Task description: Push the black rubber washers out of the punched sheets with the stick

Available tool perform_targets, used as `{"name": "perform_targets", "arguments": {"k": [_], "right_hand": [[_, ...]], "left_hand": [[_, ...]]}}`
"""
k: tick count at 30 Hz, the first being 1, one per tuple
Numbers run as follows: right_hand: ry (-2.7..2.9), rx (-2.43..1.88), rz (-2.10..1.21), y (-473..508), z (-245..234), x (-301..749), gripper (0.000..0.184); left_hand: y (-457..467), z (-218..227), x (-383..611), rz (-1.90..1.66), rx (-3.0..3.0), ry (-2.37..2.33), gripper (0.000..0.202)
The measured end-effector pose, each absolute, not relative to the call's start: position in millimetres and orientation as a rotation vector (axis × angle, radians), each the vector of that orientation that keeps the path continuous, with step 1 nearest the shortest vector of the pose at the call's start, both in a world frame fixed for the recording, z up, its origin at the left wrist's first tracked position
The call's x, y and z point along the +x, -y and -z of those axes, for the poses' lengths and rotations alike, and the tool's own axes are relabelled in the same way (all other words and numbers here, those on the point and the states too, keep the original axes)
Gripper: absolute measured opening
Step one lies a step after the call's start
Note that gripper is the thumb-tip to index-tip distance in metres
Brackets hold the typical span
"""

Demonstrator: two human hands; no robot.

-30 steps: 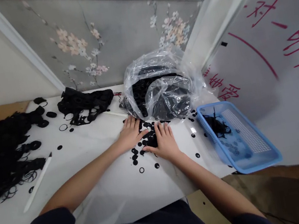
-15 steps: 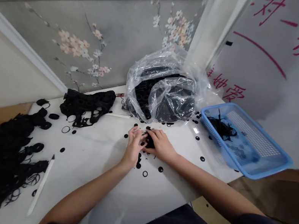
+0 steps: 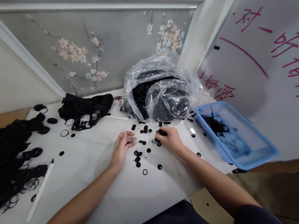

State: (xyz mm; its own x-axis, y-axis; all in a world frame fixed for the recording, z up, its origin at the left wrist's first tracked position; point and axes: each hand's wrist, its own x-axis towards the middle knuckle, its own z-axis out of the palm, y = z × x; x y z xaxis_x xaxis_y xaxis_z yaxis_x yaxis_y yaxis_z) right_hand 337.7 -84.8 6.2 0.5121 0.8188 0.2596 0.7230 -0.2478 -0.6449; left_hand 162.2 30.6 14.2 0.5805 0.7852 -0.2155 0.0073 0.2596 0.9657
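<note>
My right hand (image 3: 172, 139) is closed around a small black rubber piece (image 3: 162, 132), partly hidden by the fingers. To its left my left hand (image 3: 120, 150) rests near the tabletop, its fingers slightly spread and nothing seen in them. Several small black discs (image 3: 148, 150) lie scattered between and below the two hands. A thin black ring (image 3: 145, 172) and another disc (image 3: 159, 167) are nearer to my body. Behind the hands stands a clear plastic bag (image 3: 169, 99) filled with black ringed rubber parts.
A blue plastic basket (image 3: 258, 160) with black scraps stands at the table's right edge, beside a whiteboard (image 3: 254, 116). Black rubber pieces are heaped (image 3: 2, 165) at the left, near a white stick (image 3: 40, 191). A black cut-out sheet (image 3: 85, 109) lies at the back.
My hands have moved apart: the left withdrew leftward, the right shifted right with the black piece. The discs between them are now uncovered. The view has turned slightly to the right.
</note>
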Motion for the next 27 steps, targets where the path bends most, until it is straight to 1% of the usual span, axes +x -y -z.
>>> {"name": "perform_targets", "arguments": {"k": [5,7,8,9,11,13,15,17,18,19,21,22,23,24,25,26,27], "right_hand": [[0.871,-2.041,0.125,131,-52,403,0.028],[0.603,-2.073,0.326,156,-62,437,0.028],[0.505,-2.147,0.361,167,-63,453,0.028],[0.453,-2.266,0.339,177,-63,466,0.03],[0.426,-2.498,0.119,193,-60,487,0.036],[0.428,-2.608,-0.072,202,-57,496,0.048],[0.403,-2.616,-0.053,207,-57,497,0.058],[0.344,-2.577,0.079,210,-61,494,0.061],[0.312,-2.558,0.123,213,-64,492,0.058],[0.283,-2.547,0.146,215,-66,491,0.053],[0.239,-2.574,0.142,222,-71,491,0.038],[0.235,-2.625,0.125,225,-72,491,0.036],[0.243,-2.684,0.105,227,-73,490,0.037],[0.261,-2.742,0.078,229,-74,488,0.035],[0.285,-2.795,0.047,230,-74,485,0.033],[0.324,-2.824,0.038,230,-74,479,0.035],[0.379,-2.81,0.077,228,-74,470,0.044]], "left_hand": [[-34,-8,161,-0.618,1.233,-0.792,0.044],[-34,-7,161,-0.626,1.249,-0.788,0.043],[-34,-7,162,-0.624,1.258,-0.782,0.043],[-34,-8,162,-0.618,1.267,-0.775,0.042],[-35,-11,163,-0.605,1.293,-0.755,0.041],[-37,-18,162,-0.61,1.352,-0.747,0.039],[-40,-27,159,-0.6,1.482,-0.785,0.039],[-45,-33,153,-0.519,1.72,-0.844,0.042],[-47,-34,148,-0.45,1.881,-0.856,0.047],[-51,-34,144,-0.374,2.059,-0.853,0.057],[-59,-28,135,-0.234,2.405,-0.822,0.091],[-63,-23,131,-0.172,2.545,-0.818,0.105],[-67,-17,128,-0.107,2.65,-0.826,0.113],[-71,-12,126,-0.036,2.719,-0.837,0.115],[-73,-6,125,0.037,2.763,-0.837,0.111],[-74,-2,126,0.101,2.794,-0.82,0.107],[-73,2,127,0.149,2.821,-0.786,0.102]]}}
